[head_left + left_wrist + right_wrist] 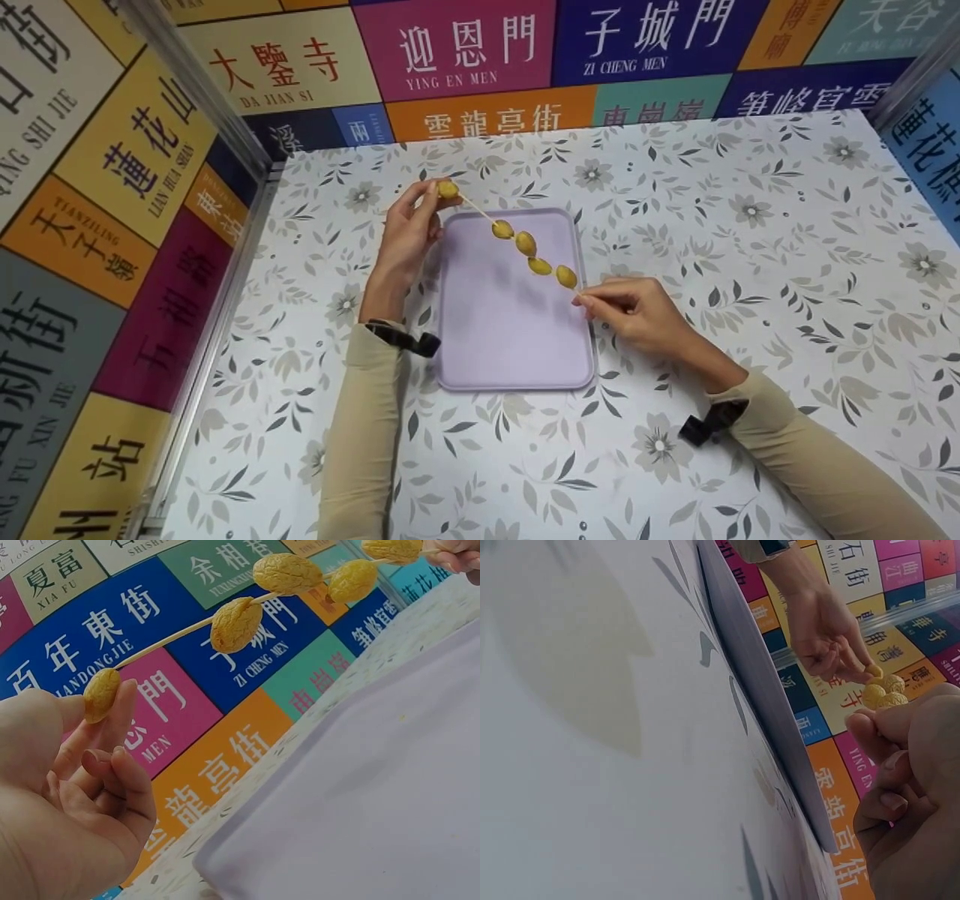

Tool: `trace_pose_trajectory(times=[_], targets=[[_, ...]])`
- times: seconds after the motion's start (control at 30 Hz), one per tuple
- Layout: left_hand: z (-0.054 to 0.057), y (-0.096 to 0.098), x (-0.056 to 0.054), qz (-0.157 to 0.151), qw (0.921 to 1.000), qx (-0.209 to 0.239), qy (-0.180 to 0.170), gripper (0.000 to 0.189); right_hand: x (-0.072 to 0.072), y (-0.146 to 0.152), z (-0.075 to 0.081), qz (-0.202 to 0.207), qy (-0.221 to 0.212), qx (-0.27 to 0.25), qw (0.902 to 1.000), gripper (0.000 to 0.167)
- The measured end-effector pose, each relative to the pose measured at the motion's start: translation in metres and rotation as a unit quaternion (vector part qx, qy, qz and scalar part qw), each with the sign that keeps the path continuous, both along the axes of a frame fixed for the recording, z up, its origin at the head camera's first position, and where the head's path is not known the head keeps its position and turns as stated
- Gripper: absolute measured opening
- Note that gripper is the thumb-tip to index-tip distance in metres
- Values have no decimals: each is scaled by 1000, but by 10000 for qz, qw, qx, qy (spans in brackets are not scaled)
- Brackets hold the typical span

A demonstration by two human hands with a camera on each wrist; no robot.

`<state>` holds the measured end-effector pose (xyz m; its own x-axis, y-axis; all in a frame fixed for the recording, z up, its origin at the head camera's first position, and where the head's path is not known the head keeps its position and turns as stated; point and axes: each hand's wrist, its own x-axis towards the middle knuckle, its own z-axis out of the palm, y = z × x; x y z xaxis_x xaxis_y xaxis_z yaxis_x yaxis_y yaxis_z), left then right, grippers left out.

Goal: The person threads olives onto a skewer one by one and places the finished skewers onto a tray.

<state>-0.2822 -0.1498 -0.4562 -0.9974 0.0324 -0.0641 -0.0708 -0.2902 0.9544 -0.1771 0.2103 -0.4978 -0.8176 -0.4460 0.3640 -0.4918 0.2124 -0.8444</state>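
A thin wooden skewer (478,209) slants over the tray between the hands, with several wrinkled yellow balls (526,243) threaded on its lower right part. My left hand (409,232) pinches another wrinkled yellow ball (100,695) between thumb and fingers, right at the skewer's upper left tip. Between that ball and the threaded ones, a length of bare stick shows in the left wrist view. My right hand (645,315) pinches the skewer's lower end by the tray's right edge, its other fingers curled in. In the right wrist view, the balls (885,690) overlap beyond my right fingers.
Below the skewer lies a pale purple rectangular tray (495,352) with a raised rim. It rests on a table (750,300) covered in white cloth with a grey floral print. Panels with coloured sign blocks (465,45) stand behind the table and along its left side.
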Motion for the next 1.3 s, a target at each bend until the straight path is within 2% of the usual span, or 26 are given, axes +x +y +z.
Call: trace_pose_trajectory(times=[0.27, 0.6, 0.8, 1.03, 1.3], targets=[[1, -2, 1, -98, 9993, 90, 361, 23, 2, -1, 2, -52, -135, 28, 9999, 12], [2, -3, 2, -109, 9991, -185, 363, 25, 0, 0, -2, -160, 111, 77, 9998, 15], [3, -3, 3, -141, 9988, -181, 424, 26, 2, -1, 0, -217, 94, 103, 9997, 11], [3, -2, 3, -209, 9988, -59, 444, 31, 3, -2, 1, -250, 53, 25, 9997, 17], [5, 0, 5, -562, 9968, 249, 514, 37, 4, -2, 2, -202, -66, -119, 9997, 18]])
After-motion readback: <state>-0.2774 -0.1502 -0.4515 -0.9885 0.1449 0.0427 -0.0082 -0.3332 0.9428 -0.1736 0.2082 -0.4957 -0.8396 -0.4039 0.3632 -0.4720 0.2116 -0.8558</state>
